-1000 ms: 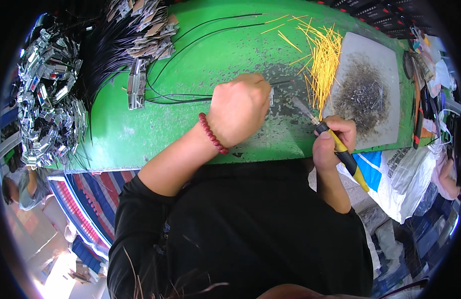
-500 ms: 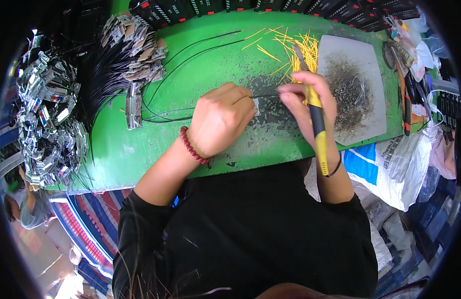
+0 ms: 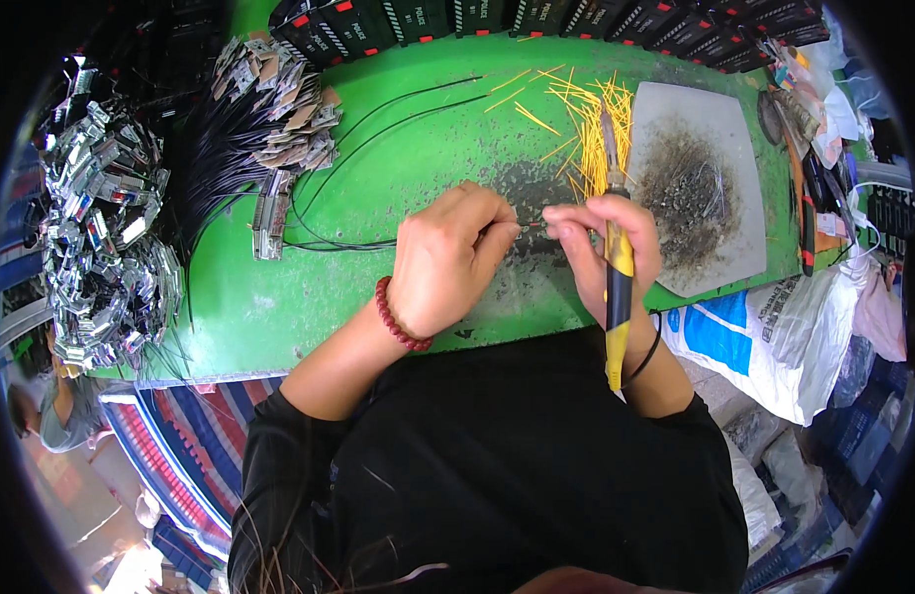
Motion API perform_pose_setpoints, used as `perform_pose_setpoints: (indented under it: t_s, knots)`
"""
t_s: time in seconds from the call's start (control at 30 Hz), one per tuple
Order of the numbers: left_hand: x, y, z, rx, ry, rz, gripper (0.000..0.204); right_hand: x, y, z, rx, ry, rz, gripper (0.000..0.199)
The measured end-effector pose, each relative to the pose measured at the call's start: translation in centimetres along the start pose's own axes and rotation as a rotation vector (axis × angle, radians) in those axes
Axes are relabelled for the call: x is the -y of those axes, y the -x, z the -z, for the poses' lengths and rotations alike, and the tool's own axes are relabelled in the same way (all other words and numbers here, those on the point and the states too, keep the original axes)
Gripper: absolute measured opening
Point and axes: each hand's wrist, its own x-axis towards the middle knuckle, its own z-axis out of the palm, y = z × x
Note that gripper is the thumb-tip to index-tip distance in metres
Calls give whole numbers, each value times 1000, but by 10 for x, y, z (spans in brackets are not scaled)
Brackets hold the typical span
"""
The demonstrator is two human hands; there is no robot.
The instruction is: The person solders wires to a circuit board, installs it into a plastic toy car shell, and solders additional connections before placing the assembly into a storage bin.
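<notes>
black wire point(image 3: 373, 244) lies on the green surface point(image 3: 428, 139), its end pinched in the closed left hand point(image 3: 447, 259). right hand point(image 3: 601, 247), at 3 o'clock of the left, fingertips almost touching, grips a yellow-black soldering iron point(image 3: 618, 267). grey plate point(image 3: 720, 178) at 2 o'clock holds dark solder debris; yellow sleeves point(image 3: 586, 119) at 12.

The right hand point(image 3: 601, 247), gripping the yellow-handled soldering iron point(image 3: 616, 247), has come up from the table edge to meet the left hand point(image 3: 447, 257), fingertips nearly touching over the green table point(image 3: 378, 188).
</notes>
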Motion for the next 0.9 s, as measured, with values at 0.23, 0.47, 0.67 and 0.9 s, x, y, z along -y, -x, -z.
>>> perform_pose_setpoints:
  t_s: [0.23, 0.47, 0.67, 0.9]
  knots:
    - [-3, 8, -2, -24, 90, 91, 8, 9, -1, 7, 187, 123, 43, 34]
    - [-3, 8, -5, -26, 73, 81, 9, 4, -1, 1, 112, 79, -21, 36]
    - [-3, 6, -11, -24, 141, 56, 9, 9, 1, 0, 131, 108, -200, 35]
    - [-2, 9, -11, 42, 62, 116, 10, -1, 3, 16, 141, 126, 63, 29]
